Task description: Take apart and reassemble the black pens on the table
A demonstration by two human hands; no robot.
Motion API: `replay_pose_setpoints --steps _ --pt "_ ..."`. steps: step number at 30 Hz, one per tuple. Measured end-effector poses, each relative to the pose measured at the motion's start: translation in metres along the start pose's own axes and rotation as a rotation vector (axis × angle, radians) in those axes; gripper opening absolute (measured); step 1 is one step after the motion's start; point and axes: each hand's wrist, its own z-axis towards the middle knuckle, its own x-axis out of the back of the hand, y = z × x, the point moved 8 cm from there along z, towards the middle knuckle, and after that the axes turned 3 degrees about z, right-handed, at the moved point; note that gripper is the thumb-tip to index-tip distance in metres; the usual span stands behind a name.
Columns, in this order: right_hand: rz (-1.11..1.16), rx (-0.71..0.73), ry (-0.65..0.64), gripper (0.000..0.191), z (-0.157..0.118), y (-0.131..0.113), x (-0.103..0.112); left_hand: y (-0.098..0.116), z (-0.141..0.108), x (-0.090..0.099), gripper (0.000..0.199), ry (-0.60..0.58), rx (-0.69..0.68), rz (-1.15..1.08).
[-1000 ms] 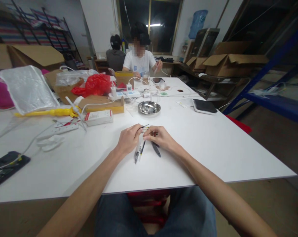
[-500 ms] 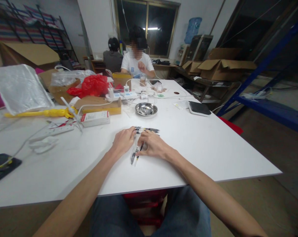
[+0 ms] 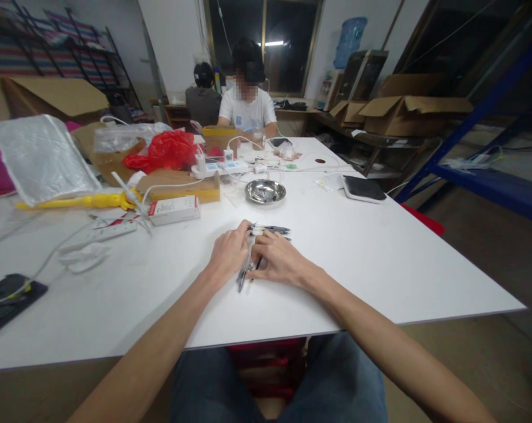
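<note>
My left hand [image 3: 229, 251] and my right hand [image 3: 280, 258] are close together over the white table [image 3: 363, 264]. The left one has its fingers curled by the left ends of several dark pens [image 3: 275, 229] lying side by side; what is in its grip is hidden. Between the right thumb and curled fingers is a slim black pen [image 3: 258, 263], tilted, its lower end near the tabletop. Beside it, a clear-barrelled pen [image 3: 242, 282] slants toward me, partly covered by the hands. Beyond them stands a shiny metal bowl [image 3: 266, 198] with small dark pieces inside.
To the left are a white-and-red box [image 3: 174, 212], a yellow object [image 3: 85, 201], a power strip [image 3: 219, 170], cables and a red plastic bag [image 3: 171, 150]. A black-topped device [image 3: 363, 188] lies right. A person in a white shirt [image 3: 247, 111] sits opposite.
The view has shifted slightly, so the table items sit a little farther right. Both hands stay around the pens. The person opposite has lowered a raised hand.
</note>
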Motion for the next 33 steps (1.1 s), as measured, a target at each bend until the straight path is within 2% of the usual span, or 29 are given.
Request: replay_pose_setpoints --steps 6,12,18,21,23,26,29,33 --pt "0.034 -0.002 -0.014 0.029 0.001 -0.005 -0.003 -0.001 0.000 0.001 0.031 0.017 -0.038 -0.036" --pt "0.082 -0.009 -0.023 0.016 0.000 -0.001 -0.005 -0.003 0.001 0.001 0.030 -0.013 0.007 0.004" --pt "0.094 0.003 -0.024 0.018 0.001 0.010 -0.005 -0.005 0.000 0.000 0.031 -0.011 0.062 0.112" --pt "0.098 -0.004 -0.032 0.013 0.002 0.014 -0.006 -0.005 0.000 -0.002 0.030 -0.039 0.082 0.153" --pt "0.114 0.009 -0.028 0.009 0.002 0.013 -0.006 -0.004 0.000 -0.002 0.030 -0.052 0.087 0.160" --pt "0.142 0.049 -0.012 0.014 0.002 0.008 -0.005 -0.004 0.000 -0.001 0.029 -0.048 0.088 0.150" --pt "0.182 -0.011 0.083 0.017 0.001 0.012 0.007 -0.002 0.001 0.000 0.028 -0.038 0.059 0.100" --pt "0.348 -0.206 0.362 0.016 -0.009 0.037 0.034 0.006 0.000 0.003 0.032 -0.011 -0.041 -0.014"
